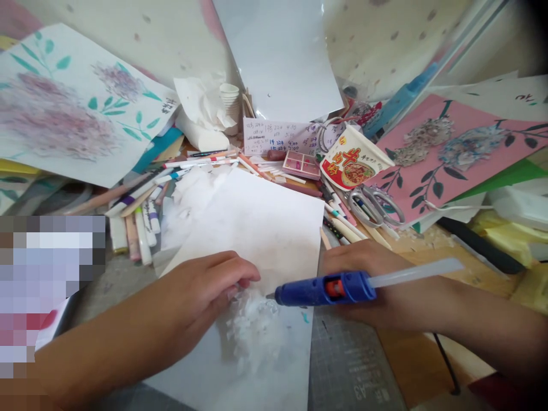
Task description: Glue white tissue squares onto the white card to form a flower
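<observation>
My right hand (pixel 363 274) grips a blue hot glue gun (pixel 325 288) with a clear glue stick (pixel 415 272) poking out of its back. Its nozzle points left at a clump of white tissue flakes (pixel 257 325) on a white paper sheet (pixel 257 228). My left hand (pixel 205 291) rests on that sheet, fingers curled, fingertips pressing the upper edge of the white clump.
A grey A3 cutting mat (pixel 351 365) lies under the sheet. Several markers and pencils (pixel 141 222) lie at the left, scissors (pixel 372 205) and a paper noodle cup (pixel 355 160) behind. Flower pictures on white (pixel 64 108) and pink (pixel 462 148) paper flank the desk.
</observation>
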Available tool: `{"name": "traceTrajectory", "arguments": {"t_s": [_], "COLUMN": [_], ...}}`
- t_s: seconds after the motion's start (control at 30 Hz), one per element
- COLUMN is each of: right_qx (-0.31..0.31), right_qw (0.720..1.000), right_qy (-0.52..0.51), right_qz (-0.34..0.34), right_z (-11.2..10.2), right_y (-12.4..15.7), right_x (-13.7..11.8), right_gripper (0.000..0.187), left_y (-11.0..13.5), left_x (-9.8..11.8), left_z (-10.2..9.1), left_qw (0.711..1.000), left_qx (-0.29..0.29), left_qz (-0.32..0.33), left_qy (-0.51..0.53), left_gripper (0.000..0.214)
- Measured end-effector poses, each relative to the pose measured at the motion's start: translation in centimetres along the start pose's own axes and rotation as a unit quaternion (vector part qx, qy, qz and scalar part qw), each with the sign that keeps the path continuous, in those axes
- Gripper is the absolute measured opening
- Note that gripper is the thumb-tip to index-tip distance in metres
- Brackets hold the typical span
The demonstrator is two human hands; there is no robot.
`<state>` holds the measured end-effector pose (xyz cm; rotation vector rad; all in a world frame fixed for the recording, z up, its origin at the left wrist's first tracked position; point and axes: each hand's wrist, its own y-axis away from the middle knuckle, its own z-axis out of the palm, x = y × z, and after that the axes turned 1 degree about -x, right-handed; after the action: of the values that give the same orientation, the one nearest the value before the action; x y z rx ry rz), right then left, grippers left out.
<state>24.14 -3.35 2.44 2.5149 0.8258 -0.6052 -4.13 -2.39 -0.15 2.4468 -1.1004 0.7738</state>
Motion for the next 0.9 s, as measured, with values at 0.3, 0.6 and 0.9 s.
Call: {"name": "traceTrajectory", "arguments": {"t_s": [0.3,0.6,0.9], "right_qx": [0.005,0.009,0.006], "right_qw": [0.999,0.997,0.999], "right_qy": [0.012,0.029,0.034], "right_qz": [0.047,0.066,0.042], "right_z": [0.4,0.4,0.2], "right_y": [0.7,1.4,2.3], "right_x": [-1.0,-1.3,-2.2], "right_gripper": [0.003,0.013,0.013], "left_y": [-0.2,-0.1,-0.2], "left_x": [0.1,0.0,-0.3], "left_z": [-0.1,-0.1,-0.2], "left_qw": [1.0,1.0,0.999], "left_qx": [0.015,0.021,0.026], "left_qz": [0.001,-0.009,0.005], "left_qy": [0.0,0.002,-0.02], "left_gripper": [0.025,0.024,0.026]}}
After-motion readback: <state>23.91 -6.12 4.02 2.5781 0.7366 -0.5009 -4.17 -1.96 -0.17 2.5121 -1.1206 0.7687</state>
